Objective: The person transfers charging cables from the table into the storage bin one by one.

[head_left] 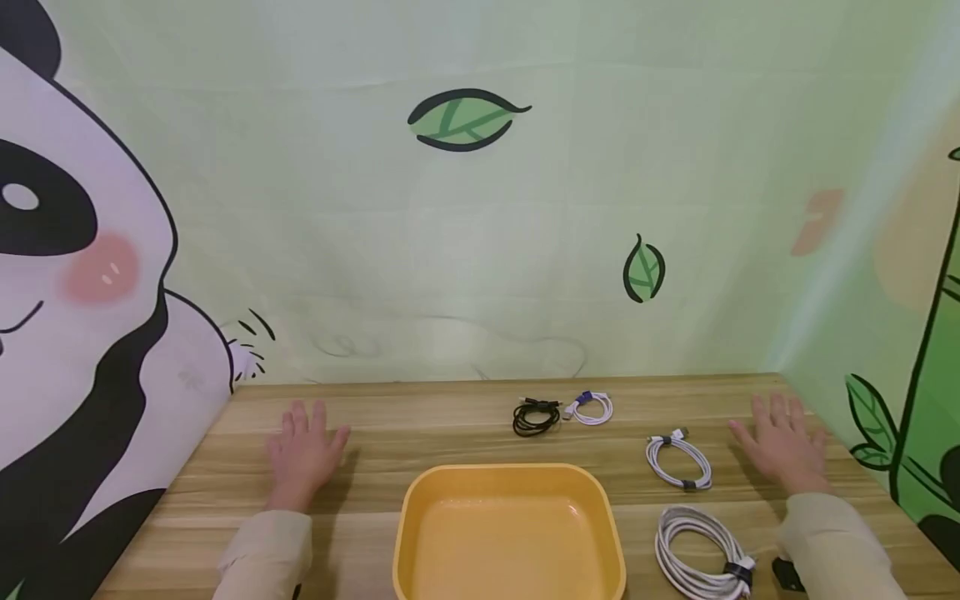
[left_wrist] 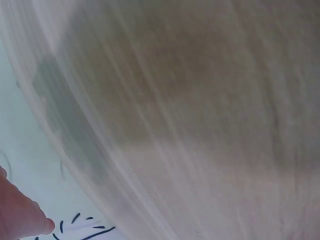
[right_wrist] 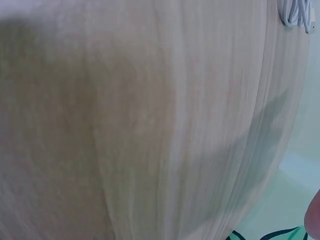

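My left hand (head_left: 303,454) is spread at the left of the wooden table, fingers straight and holding nothing. On the right side my right hand (head_left: 783,442) is likewise spread with nothing in it. Nearest to it lies a white coiled cable (head_left: 678,461) with dark ties. In front of that is a thicker, light grey coiled cable (head_left: 697,550) bound by a black strap. A black coiled cable (head_left: 535,418) and a small white cable (head_left: 592,408) with a blue tie lie side by side towards the back. Between the hands stands a yellow tray (head_left: 508,472).
The wooden tabletop (head_left: 420,417) ends at a pale green wall cloth (head_left: 337,250) printed with leaves and a panda. A small black object (head_left: 787,575) lies by the right sleeve, partly hidden. The tray's front runs out of the head view.
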A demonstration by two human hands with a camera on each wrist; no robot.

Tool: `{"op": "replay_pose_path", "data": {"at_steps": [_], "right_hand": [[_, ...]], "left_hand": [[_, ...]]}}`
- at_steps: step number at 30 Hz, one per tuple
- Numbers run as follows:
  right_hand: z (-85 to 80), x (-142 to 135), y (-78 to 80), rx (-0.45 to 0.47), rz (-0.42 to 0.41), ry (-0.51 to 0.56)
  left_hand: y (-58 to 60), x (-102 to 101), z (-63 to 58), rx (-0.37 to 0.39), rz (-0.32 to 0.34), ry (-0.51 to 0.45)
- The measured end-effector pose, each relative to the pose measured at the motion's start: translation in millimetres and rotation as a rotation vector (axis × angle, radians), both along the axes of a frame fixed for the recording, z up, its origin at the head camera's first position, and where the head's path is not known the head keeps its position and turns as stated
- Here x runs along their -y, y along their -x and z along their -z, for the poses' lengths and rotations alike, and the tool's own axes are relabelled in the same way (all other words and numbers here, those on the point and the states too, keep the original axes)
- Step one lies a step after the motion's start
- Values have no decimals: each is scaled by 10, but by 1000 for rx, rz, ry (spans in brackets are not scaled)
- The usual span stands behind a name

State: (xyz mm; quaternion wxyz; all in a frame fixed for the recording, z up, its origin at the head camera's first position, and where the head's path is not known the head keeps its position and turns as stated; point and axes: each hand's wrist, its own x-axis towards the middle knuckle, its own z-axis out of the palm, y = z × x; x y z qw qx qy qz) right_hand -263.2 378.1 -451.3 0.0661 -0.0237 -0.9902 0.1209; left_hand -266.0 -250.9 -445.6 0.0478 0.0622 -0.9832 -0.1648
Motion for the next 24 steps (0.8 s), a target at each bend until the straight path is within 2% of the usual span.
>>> {"op": "replay_pose_path", "data": {"at_steps": [10,19,24], "right_hand": [[-31,72,22,36,-45,-18],[-21,145,56,30,-72,-27],[-6,167,44,23,-78,-28]], "left_hand": [[23,-58,16,0,29,-16],[-24,-137,17,-28,84,1],[-44,-176,27,-24,104,-20]]}}
